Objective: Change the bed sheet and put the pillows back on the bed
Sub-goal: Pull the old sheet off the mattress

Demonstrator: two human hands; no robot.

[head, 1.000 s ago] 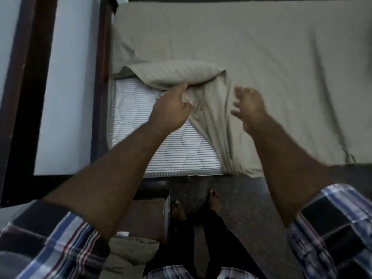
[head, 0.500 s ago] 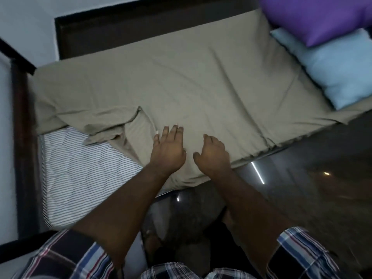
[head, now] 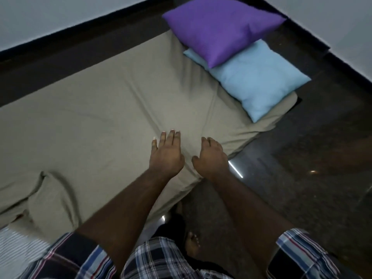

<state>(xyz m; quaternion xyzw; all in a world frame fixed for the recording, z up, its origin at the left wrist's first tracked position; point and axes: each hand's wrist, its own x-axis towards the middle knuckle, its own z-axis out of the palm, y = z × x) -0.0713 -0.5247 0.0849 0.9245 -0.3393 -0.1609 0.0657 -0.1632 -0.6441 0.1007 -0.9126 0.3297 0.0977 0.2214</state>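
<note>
My left hand [head: 167, 156] lies flat, fingers straight, on the tan bed sheet [head: 90, 127] near the bed's near edge; my right hand [head: 211, 158] rests beside it, fingers loosely bent, gripping nothing. At far right, a purple pillow [head: 221, 27] leans on a light blue pillow [head: 257, 81].

1. A dark, glossy floor [head: 302, 188] fills the right side and reflects small spots and streaks of light.
2. A pale grey-white wall [head: 50, 15] runs across the top left, edged below by a dark band.
3. A second pale wall [head: 342, 21] cuts across the top right corner.
4. A bare foot [head: 192, 245] stands on the floor at the bottom centre.
</note>
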